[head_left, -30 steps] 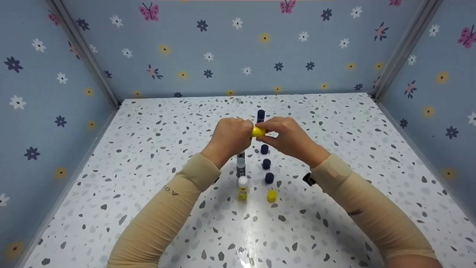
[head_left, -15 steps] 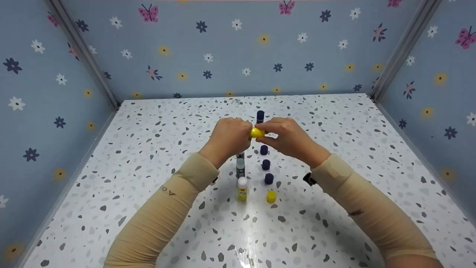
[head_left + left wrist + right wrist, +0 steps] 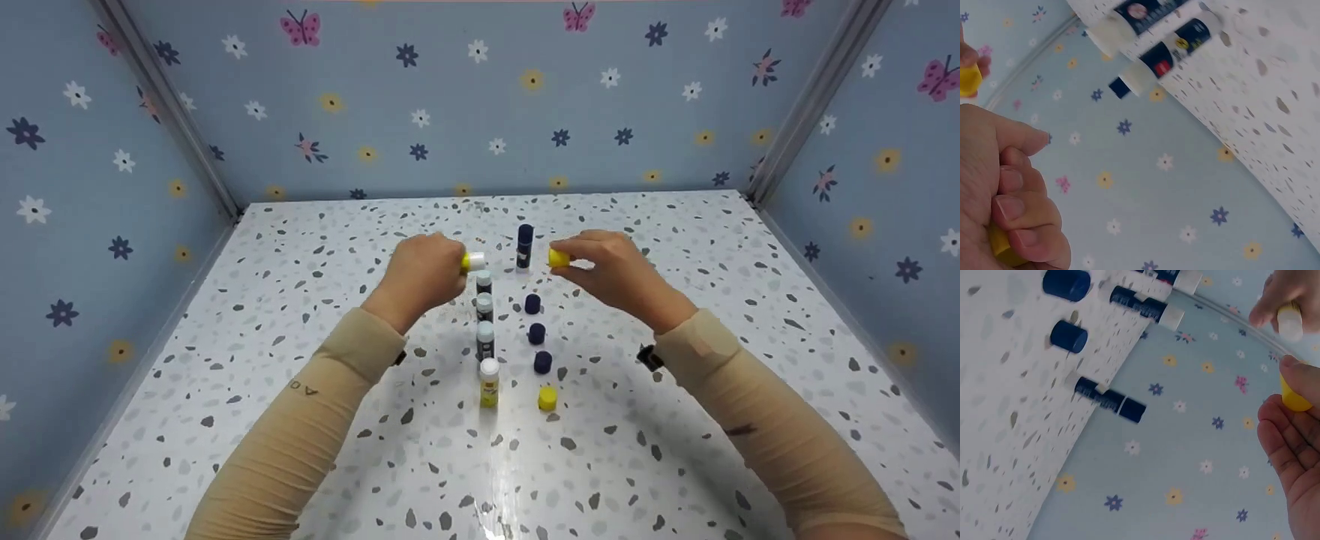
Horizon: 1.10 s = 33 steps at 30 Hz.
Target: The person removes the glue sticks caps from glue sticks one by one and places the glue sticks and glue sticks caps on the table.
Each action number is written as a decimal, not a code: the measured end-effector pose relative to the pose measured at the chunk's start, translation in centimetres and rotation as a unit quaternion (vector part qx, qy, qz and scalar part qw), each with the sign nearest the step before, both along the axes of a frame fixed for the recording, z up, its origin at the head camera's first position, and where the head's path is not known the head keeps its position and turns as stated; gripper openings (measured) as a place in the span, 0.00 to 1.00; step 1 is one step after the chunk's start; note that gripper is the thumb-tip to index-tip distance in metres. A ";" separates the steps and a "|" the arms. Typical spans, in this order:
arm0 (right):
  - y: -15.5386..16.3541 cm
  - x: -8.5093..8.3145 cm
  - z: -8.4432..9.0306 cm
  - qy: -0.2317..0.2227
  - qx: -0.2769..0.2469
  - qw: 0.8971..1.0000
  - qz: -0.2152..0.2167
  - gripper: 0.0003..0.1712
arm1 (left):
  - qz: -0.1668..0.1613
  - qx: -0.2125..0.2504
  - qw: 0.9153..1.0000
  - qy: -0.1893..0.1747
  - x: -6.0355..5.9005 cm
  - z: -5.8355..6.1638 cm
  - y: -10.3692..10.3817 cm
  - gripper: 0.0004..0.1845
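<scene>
My left hand (image 3: 421, 276) grips a yellow glue stick (image 3: 475, 261) whose uncapped white end points right, toward the other hand. The stick's yellow lower part (image 3: 1005, 247) shows below the curled fingers in the left wrist view. To the right, my right hand (image 3: 613, 271) pinches the yellow cap (image 3: 559, 256) between thumb and fingers, apart from the stick. In the right wrist view the cap (image 3: 1295, 400) sits under the thumb. Between and beyond the hands stands a dark blue glue stick (image 3: 524, 247) with its cap on.
Uncapped glue sticks stand in a column toward me: dark blue ones (image 3: 485, 342) and a yellow one (image 3: 489, 384) nearest. Right of them lie several dark blue caps (image 3: 537, 334) and a yellow cap (image 3: 547, 398). Patterned blue walls (image 3: 480, 97) border the speckled table (image 3: 300, 247).
My hands have drawn apart, left hand leftward with the glue stick and right hand rightward with its cap. The cap has come off the stick, baring its white end.
</scene>
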State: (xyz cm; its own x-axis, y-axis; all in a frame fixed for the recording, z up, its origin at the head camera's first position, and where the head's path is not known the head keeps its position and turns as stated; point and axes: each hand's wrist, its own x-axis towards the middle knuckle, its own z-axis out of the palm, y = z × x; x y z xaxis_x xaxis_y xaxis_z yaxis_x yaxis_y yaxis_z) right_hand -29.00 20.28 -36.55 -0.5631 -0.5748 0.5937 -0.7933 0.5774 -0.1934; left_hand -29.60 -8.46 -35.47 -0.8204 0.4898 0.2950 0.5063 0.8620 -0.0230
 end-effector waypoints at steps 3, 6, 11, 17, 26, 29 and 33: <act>1.0 -0.3 -0.2 -0.006 -0.011 1.000 -0.015 0.19 | 0.021 0.000 1.000 0.004 -0.1 0.0 -1.3 0.07; 1.0 -0.5 -0.3 -0.012 -0.008 1.000 -0.007 0.19 | 0.012 0.002 1.000 0.007 -0.3 0.0 -1.3 0.09; 0.4 -0.3 -0.5 -0.023 -0.008 1.000 -0.006 0.19 | 0.012 -0.003 1.000 -0.005 -0.3 -0.1 -0.7 0.10; -0.1 -0.5 -0.5 -0.047 -0.009 0.999 -0.012 0.18 | 0.003 0.013 1.000 -0.017 -0.6 -0.6 -0.7 0.10; -0.9 -1.1 0.0 -0.114 0.062 0.990 -0.057 0.23 | -0.004 0.094 0.994 -0.064 -0.8 -1.1 0.2 0.13; -1.2 -1.7 0.0 -0.136 0.086 0.985 -0.069 0.24 | -0.003 0.124 0.989 -0.082 -0.9 -1.2 0.4 0.15; -1.6 -2.7 -0.1 -0.162 0.094 0.980 -0.067 0.21 | 0.003 0.167 0.981 -0.101 -1.3 -1.4 0.5 0.19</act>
State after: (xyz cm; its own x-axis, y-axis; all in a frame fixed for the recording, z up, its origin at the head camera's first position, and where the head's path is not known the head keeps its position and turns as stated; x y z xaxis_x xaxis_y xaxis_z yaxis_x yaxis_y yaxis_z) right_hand -31.66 18.67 -36.67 -0.7823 -0.5650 0.2623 -0.6226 0.7219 -0.3019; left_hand -30.85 -7.97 -36.86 -0.8810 0.3886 0.2697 0.4667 0.8071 0.3615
